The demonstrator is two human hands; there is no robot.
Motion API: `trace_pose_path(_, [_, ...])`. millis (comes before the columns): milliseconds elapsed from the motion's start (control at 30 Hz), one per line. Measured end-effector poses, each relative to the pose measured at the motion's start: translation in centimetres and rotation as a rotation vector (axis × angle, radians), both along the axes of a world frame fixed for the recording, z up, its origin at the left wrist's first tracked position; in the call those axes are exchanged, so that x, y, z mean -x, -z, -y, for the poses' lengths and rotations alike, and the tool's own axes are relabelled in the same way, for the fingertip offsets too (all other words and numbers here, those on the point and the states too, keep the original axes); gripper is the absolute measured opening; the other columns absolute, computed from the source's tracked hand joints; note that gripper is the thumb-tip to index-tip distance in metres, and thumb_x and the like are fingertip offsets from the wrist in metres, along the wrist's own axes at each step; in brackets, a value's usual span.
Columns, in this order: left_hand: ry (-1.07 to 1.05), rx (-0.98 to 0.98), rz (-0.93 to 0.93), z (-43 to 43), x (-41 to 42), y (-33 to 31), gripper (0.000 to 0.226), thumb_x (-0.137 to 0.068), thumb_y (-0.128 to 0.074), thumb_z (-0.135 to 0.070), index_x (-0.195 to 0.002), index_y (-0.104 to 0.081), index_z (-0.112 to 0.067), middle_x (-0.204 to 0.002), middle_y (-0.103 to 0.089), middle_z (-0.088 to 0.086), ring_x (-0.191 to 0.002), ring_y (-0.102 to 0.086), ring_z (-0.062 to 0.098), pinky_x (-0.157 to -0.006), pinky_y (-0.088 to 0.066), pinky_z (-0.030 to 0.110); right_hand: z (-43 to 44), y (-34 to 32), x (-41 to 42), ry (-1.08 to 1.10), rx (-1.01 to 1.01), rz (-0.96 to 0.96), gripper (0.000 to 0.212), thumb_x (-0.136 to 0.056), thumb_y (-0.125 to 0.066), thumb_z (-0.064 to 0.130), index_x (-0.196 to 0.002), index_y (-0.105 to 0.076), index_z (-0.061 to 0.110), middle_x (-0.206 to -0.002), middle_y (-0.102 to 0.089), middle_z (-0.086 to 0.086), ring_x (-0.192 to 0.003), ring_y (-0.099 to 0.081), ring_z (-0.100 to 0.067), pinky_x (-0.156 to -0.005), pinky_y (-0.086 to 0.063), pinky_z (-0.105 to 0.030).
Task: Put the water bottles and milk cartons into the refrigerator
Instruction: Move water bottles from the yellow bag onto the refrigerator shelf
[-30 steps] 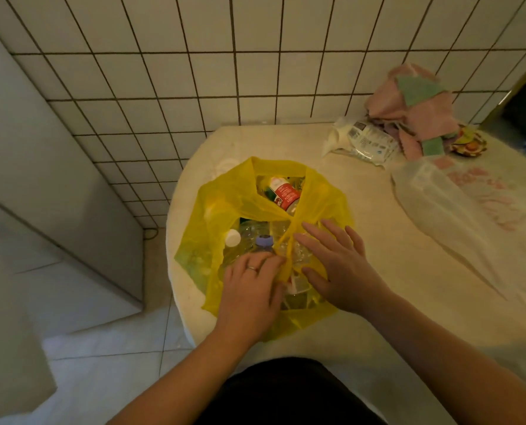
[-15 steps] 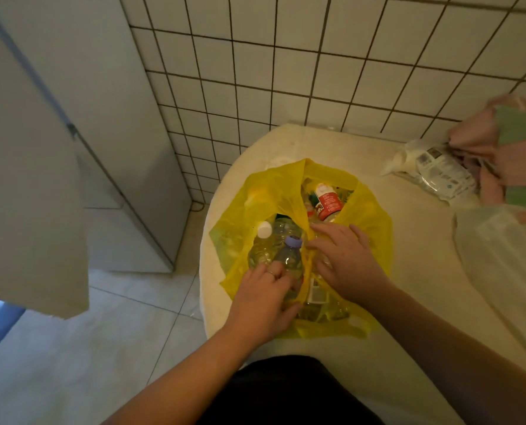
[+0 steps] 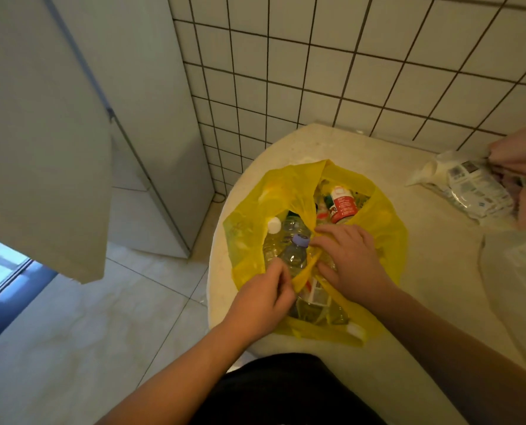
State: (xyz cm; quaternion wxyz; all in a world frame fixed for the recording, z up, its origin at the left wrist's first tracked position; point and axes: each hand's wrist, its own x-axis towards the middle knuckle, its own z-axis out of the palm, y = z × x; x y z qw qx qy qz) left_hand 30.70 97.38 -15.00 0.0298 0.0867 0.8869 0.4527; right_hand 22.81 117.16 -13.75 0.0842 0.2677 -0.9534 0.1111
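Note:
A yellow plastic bag (image 3: 387,228) lies on the round beige table (image 3: 439,271), its handles tied across the middle. Inside it I see a clear water bottle with a purple cap (image 3: 295,256), a second bottle with a white cap (image 3: 274,225) and a red-and-white labelled bottle (image 3: 341,204). My left hand (image 3: 264,299) pinches the yellow handle at the knot near the bag's front. My right hand (image 3: 350,259) rests on the knot from the right, fingers curled on the plastic. More bottles under the plastic are only partly visible.
A grey refrigerator (image 3: 151,118) stands left of the table against the white tiled wall (image 3: 347,72). A wrapped packet (image 3: 470,188) and pink cloths (image 3: 525,167) lie at the table's far right, beside a translucent bag (image 3: 519,280). Pale floor tiles (image 3: 71,332) lie at left.
The view has swung left, bringing the refrigerator in. My left hand has slid toward me and now pinches the handle; my right hand has closed over the knot.

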Motion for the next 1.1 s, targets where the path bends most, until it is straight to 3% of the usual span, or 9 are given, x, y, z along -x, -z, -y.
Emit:
trace_pose_path(133, [-0.135,-0.116,-0.084,0.9,0.9,-1.4,0.006,-0.099,-0.052,-0.030,-0.096,-0.047,-0.028,-0.063,-0.049,-0.004,-0.053,-0.045,0.010,-0.052,-0.040,0.041,0.3,-0.9,1.3,0.012,0.035,-0.071,0.022,-0.077,-0.074,0.026,-0.098,-0.067,0.027,-0.120,-0.061,0.003,-0.116,-0.055,-0.025,-0.102,-0.031,-0.046])
trace_pose_path(300, [-0.167,-0.017,-0.147,3.4,2.9,-2.8,0.016,-0.093,-0.064,-0.038,-0.102,-0.054,-0.030,-0.061,-0.050,-0.010,-0.055,-0.050,0.007,-0.051,-0.039,0.027,1.2,-3.1,4.6,0.087,0.071,-0.123,0.013,-0.080,-0.072,0.022,-0.093,-0.071,0.022,-0.105,-0.061,-0.001,-0.098,-0.056,-0.027,-0.081,-0.040,-0.041])
trace_pose_path(433, [-0.397,0.039,-0.189,5.7,5.1,-2.2,0.013,-0.095,-0.059,-0.041,-0.090,-0.060,-0.029,-0.064,-0.057,-0.006,-0.060,-0.055,0.008,-0.056,-0.049,0.037,3.4,-5.0,7.3,0.081,0.098,-0.038,0.014,-0.088,-0.064,0.022,-0.100,-0.070,0.018,-0.101,-0.061,-0.003,-0.087,-0.059,-0.026,-0.070,-0.047,-0.037])
trace_pose_path(700, [-0.748,0.054,-0.084,9.6,8.1,0.6,0.020,-0.100,-0.050,-0.036,-0.087,-0.055,-0.022,-0.067,-0.052,-0.009,-0.066,-0.054,0.015,-0.054,-0.037,0.029,9.7,-5.8,11.2,-0.037,0.137,0.240,0.026,-0.094,-0.057,0.017,-0.119,-0.063,0.018,-0.117,-0.060,-0.003,-0.107,-0.056,-0.022,-0.089,-0.045,-0.034])
trace_pose_path(800, [-0.690,0.125,0.106,10.2,8.7,2.4,0.014,-0.100,-0.048,-0.036,-0.096,-0.058,-0.027,-0.087,-0.061,-0.002,-0.083,-0.060,0.020,-0.062,-0.044,0.030,10.9,-5.3,11.6,-0.115,0.083,0.339,0.044,-0.092,-0.061,0.021,-0.136,-0.054,0.022,-0.139,-0.051,-0.001,-0.126,-0.048,-0.020,-0.104,-0.038,-0.033])
trace_pose_path(867, [-0.630,0.229,0.203,10.2,8.8,3.0,0.027,-0.098,-0.051,-0.039,-0.123,-0.055,-0.030,-0.122,-0.058,0.005,-0.107,-0.056,0.025,-0.083,-0.051,0.039,10.7,-5.1,11.8,-0.146,0.087,0.351,0.047,-0.091,-0.063,0.022,-0.136,-0.052,0.023,-0.141,-0.049,0.001,-0.125,-0.049,-0.018,-0.105,-0.040,-0.034])
trace_pose_path(933, [-0.598,0.302,0.170,9.9,8.8,2.6,0.050,-0.095,-0.053,-0.042,-0.142,-0.041,-0.032,-0.142,-0.044,0.004,-0.125,-0.045,0.030,-0.101,-0.043,0.046,10.0,-5.2,12.0,-0.135,0.125,0.329,0.046,-0.090,-0.064,0.022,-0.135,-0.053,0.023,-0.138,-0.048,0.003,-0.118,-0.052,-0.016,-0.100,-0.045,-0.034])
trace_pose_path(1033, [-0.341,0.232,0.017,8.6,9.5,1.4,0.063,-0.091,-0.057,-0.050,-0.147,-0.032,-0.035,-0.150,-0.035,-0.004,-0.133,-0.038,0.026,-0.106,-0.038,0.047,8.7,-5.2,12.7,-0.071,0.083,0.311,0.048,-0.091,-0.063,0.024,-0.137,-0.051,0.023,-0.139,-0.046,0.001,-0.122,-0.049,-0.017,-0.102,-0.043,-0.034])
trace_pose_path(1100, [-0.203,0.225,0.039,7.6,10.4,1.2,0.074,-0.085,-0.060,-0.060,-0.148,-0.029,-0.038,-0.152,-0.034,-0.006,-0.135,-0.038,0.022,-0.107,-0.039,0.046,8.1,-4.9,13.4,-0.008,-0.009,0.376,0.051,-0.092,-0.062,0.029,-0.141,-0.048,0.024,-0.142,-0.045,-0.003,-0.129,-0.044,-0.021,-0.107,-0.038,-0.036])
